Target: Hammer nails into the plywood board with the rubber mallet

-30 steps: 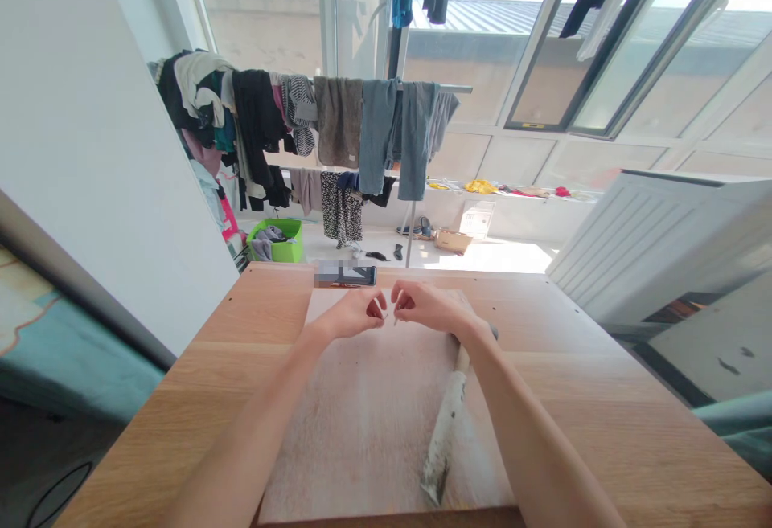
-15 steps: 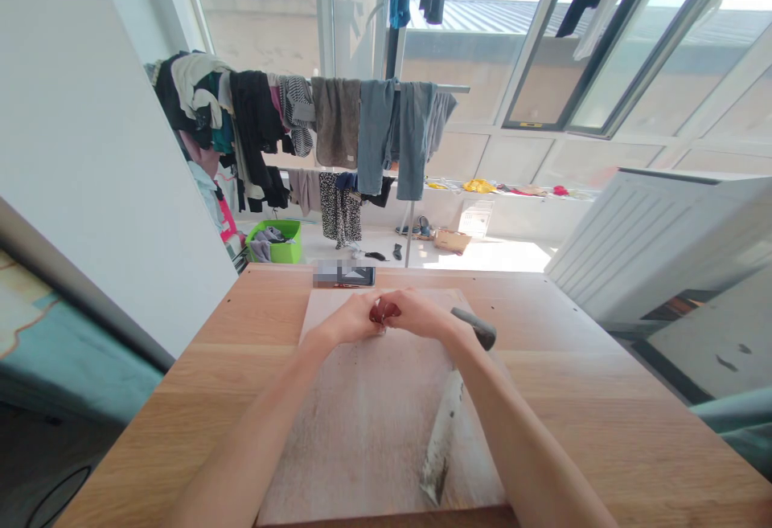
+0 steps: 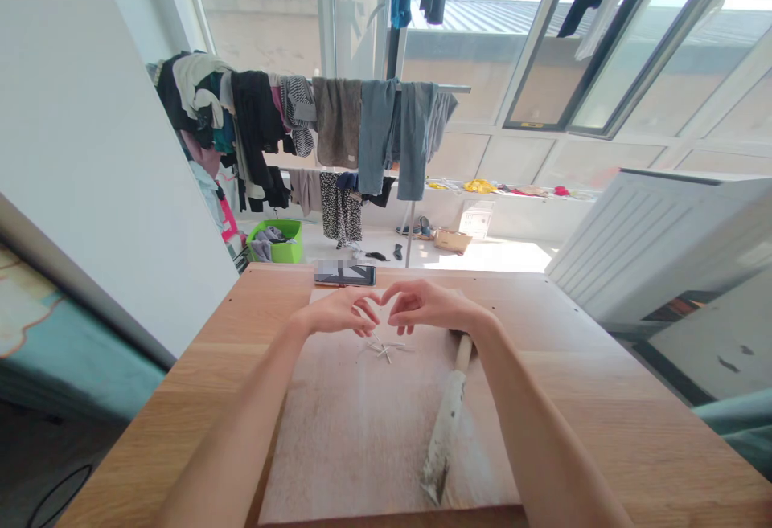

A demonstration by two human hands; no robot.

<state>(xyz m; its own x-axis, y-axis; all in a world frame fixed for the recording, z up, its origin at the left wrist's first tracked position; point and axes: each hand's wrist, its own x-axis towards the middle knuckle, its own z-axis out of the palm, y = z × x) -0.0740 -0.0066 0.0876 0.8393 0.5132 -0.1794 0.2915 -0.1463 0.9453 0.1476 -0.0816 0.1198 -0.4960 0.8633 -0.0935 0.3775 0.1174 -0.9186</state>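
My left hand (image 3: pixel 343 310) hovers over the far part of a pale wooden board (image 3: pixel 355 440), its fingers curved and apart, with nothing in them. Opposite it, my right hand (image 3: pixel 431 304) is open too, fingers bent downward, index tip close to the left one. Just below both hands, several thin white sticks (image 3: pixel 384 348) lie loosely crossed on the board. Beside my right forearm lies what looks like a hammer, with a worn, whitish-coated handle (image 3: pixel 445 427); my right wrist covers most of its dark head.
Behind the board, a phone (image 3: pixel 345 274) rests on the wooden table (image 3: pixel 579 399). Past the table stand a drying rack with clothes (image 3: pixel 338 122) and a green basket (image 3: pixel 288 251). A white panel (image 3: pixel 108 150) rises at left, a white ribbed unit (image 3: pixel 639 239) at right.
My hands were together, fingertips closed around something small; they have parted and opened. The white sticks now lie spread on the board. My right wrist has shifted over the hammer's head.
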